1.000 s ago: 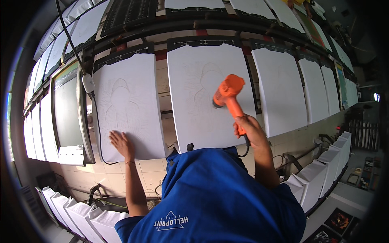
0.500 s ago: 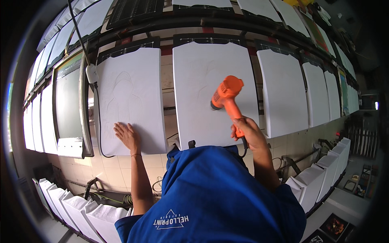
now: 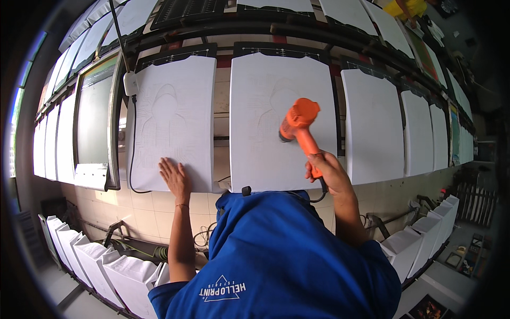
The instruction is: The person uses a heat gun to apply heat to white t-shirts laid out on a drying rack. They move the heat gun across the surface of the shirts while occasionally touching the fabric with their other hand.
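Note:
An orange heat gun (image 3: 300, 123) is gripped by its handle in my right hand (image 3: 330, 173), its dark nozzle pointing down and left over a white T-shirt (image 3: 255, 154) stretched on a board. Faint outlines of a hooded figure show on that shirt, partly covered by the gun. My left hand (image 3: 175, 179) lies flat with fingers spread near the lower edge of the white T-shirt (image 3: 154, 143) on the neighbouring board, which bears a similar faint outline. The gun's cord (image 3: 319, 199) drops from its handle towards my body.
A framed printing screen (image 3: 94, 125) stands left of the boards. Beside it a white plug box (image 3: 130, 84) hangs on a black cable. More shirt-covered boards (image 3: 374, 125) continue rightward, with another row (image 3: 284, 5) beyond a dark rail. Boards (image 3: 125, 279) also line the row behind me.
My view has shifted slightly, moving the boards in the picture. The left hand remains flat on its shirt; the heat gun stays over the middle shirt, whose faint outline shows more clearly now.

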`<move>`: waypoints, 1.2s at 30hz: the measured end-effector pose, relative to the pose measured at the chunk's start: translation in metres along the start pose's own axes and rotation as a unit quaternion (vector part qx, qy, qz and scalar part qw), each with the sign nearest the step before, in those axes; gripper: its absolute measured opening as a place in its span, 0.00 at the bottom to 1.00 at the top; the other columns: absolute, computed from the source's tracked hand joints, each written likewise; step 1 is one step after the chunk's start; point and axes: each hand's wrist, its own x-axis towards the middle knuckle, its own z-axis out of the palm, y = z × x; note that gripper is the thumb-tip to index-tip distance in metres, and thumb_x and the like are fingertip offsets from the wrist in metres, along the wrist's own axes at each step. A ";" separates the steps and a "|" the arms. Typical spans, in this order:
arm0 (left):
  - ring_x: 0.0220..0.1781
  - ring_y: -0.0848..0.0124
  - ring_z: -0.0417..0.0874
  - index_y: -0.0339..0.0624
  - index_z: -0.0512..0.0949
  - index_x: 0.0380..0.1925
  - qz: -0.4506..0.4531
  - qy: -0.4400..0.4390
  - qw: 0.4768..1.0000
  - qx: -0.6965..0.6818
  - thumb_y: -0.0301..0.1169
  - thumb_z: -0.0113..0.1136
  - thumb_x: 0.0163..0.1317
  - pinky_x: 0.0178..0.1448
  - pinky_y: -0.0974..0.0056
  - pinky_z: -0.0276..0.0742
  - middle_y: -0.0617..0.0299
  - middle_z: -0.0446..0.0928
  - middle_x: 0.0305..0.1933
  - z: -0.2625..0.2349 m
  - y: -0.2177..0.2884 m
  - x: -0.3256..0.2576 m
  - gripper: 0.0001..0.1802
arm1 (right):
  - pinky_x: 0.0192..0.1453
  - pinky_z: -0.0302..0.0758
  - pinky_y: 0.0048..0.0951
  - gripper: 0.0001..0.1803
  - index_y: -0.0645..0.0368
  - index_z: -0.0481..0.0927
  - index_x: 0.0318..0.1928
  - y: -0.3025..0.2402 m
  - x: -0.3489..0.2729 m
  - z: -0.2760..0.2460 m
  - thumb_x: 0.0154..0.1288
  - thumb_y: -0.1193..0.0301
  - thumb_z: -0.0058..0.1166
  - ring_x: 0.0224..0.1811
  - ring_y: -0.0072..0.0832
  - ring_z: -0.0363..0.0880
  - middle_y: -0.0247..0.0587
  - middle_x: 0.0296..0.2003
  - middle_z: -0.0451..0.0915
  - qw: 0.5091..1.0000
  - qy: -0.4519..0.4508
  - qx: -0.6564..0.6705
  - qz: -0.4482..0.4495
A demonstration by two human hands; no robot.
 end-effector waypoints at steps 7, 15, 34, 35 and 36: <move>0.80 0.53 0.39 0.34 0.47 0.73 -0.233 -0.011 0.972 -0.004 0.51 0.29 0.74 0.79 0.50 0.34 0.48 0.41 0.79 -0.006 -0.036 0.013 0.37 | 0.26 0.74 0.23 0.18 0.63 0.74 0.47 0.005 -0.034 -0.064 0.68 0.59 0.54 0.26 0.23 0.77 0.35 0.28 0.75 0.987 0.159 0.016 -0.014; 0.80 0.54 0.39 0.39 0.47 0.74 -0.347 -0.007 0.938 -0.019 0.54 0.30 0.72 0.77 0.39 0.33 0.53 0.42 0.79 -0.013 0.019 0.009 0.39 | 0.28 0.74 0.24 0.20 0.63 0.73 0.49 -0.003 -0.012 -0.026 0.69 0.59 0.53 0.26 0.23 0.77 0.35 0.29 0.76 0.999 0.051 -0.009 -0.003; 0.80 0.55 0.40 0.42 0.52 0.73 -0.369 0.030 0.927 -0.058 0.51 0.34 0.72 0.73 0.35 0.45 0.58 0.44 0.79 -0.023 0.030 0.007 0.36 | 0.29 0.74 0.24 0.20 0.65 0.72 0.43 -0.013 0.026 0.056 0.68 0.57 0.53 0.27 0.22 0.78 0.35 0.29 0.74 0.978 -0.169 -0.116 0.042; 0.80 0.55 0.40 0.42 0.52 0.73 -0.366 0.034 0.928 -0.058 0.51 0.34 0.72 0.73 0.35 0.45 0.58 0.45 0.79 -0.023 0.029 0.006 0.36 | 0.29 0.74 0.24 0.20 0.65 0.71 0.43 -0.014 0.025 0.052 0.68 0.58 0.53 0.27 0.21 0.78 0.35 0.29 0.74 0.976 -0.177 -0.110 0.055; 0.80 0.55 0.41 0.42 0.52 0.73 -0.363 0.038 0.929 -0.057 0.51 0.34 0.72 0.72 0.35 0.45 0.57 0.45 0.79 -0.022 0.029 0.006 0.36 | 0.29 0.74 0.24 0.20 0.65 0.71 0.43 -0.014 0.023 0.050 0.69 0.58 0.53 0.27 0.21 0.78 0.35 0.30 0.74 0.975 -0.184 -0.104 0.068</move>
